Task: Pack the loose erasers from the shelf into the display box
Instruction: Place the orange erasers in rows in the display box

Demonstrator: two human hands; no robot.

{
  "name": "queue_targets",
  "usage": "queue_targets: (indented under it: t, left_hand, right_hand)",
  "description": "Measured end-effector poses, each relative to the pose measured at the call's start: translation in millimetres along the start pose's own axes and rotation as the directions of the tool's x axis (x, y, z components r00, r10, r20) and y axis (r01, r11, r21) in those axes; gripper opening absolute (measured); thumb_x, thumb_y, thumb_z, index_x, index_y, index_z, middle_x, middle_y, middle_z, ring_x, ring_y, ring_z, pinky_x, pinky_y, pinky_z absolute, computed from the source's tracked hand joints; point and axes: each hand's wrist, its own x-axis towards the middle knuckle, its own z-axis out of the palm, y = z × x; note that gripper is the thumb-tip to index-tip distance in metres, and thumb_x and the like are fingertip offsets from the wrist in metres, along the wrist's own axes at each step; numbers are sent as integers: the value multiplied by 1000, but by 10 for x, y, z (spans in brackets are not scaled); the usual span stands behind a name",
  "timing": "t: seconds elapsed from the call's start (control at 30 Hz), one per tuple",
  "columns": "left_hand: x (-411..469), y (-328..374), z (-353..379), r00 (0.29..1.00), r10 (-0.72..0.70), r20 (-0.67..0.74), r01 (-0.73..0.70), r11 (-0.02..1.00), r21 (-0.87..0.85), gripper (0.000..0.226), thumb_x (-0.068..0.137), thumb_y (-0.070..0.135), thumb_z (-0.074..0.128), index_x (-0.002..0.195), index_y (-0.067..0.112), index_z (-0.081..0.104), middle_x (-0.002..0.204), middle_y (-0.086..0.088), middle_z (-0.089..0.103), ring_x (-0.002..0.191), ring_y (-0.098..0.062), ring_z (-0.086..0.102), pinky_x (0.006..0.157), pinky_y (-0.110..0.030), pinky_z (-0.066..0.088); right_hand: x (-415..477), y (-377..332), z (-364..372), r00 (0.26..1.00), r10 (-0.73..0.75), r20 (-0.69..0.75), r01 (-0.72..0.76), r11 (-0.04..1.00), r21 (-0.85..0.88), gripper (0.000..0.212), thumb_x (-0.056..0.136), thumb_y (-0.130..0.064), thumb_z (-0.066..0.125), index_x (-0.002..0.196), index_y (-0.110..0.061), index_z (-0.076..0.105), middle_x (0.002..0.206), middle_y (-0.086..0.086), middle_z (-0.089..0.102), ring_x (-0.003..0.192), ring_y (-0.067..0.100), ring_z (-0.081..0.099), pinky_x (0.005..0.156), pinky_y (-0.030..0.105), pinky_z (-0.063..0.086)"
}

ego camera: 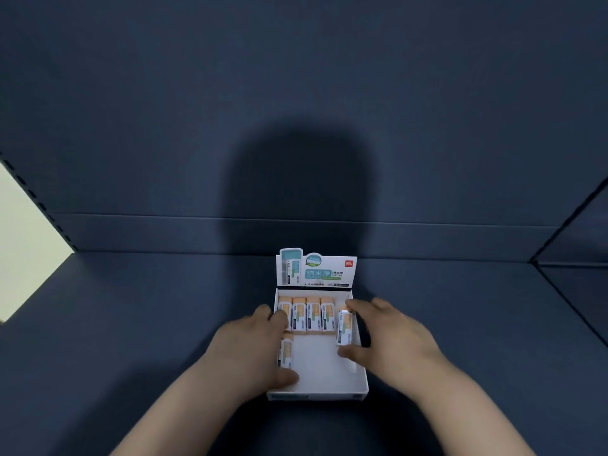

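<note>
The right hand (388, 330) pinches an eraser (344, 327) that must drop straight beside the back row (306, 314) of the display box (329, 394), while the left hand (253, 343) seems to grip a second eraser (285, 353).

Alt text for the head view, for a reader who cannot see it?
A person's right hand pinches an eraser end to end at the right end of a row of erasers at the back of a white display box on a dark blue shelf. The left hand lies over a second eraser at the box's front left.
</note>
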Motion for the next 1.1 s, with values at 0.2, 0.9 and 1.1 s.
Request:
queue_targets:
  t: [0.2, 0.9, 1.1]
  left_hand:
    - [-14, 16, 35, 999, -31, -11, 31, 999, -35, 51, 76, 50, 59, 114, 26, 35, 110, 6, 41, 94, -12, 52, 72, -25, 44]
    - [-16, -30, 49, 1000, 13, -12, -14, 996, -83, 41, 79, 51, 57, 106, 26, 40, 103, 8, 37, 89, -10, 49, 74, -24, 42]
    - [-10, -22, 60, 1000, 0, -31, -3, 997, -72, 40, 79, 51, 57, 106, 26, 41, 106, 8, 40, 87, -10, 49, 71, -24, 42]
  right_hand:
    - [154, -43, -77, 997, -24, 68, 31, 994, -102, 55, 85, -47, 57, 135, -35, 36, 121, -6, 45, 111, 15, 49, 79, 28, 42]
    - [341, -134, 103, 997, 73, -6, -72, 968, -241, 27, 89, -21, 52, 116, -25, 56, 111, 0, 48, 101, 21, 54, 70, 28, 44]
    - [300, -95, 146, 996, 71, -45, -78, 978, -193, 26, 91, -32, 50, 116, -28, 55, 110, 0, 50, 101, 21, 55, 70, 27, 44]
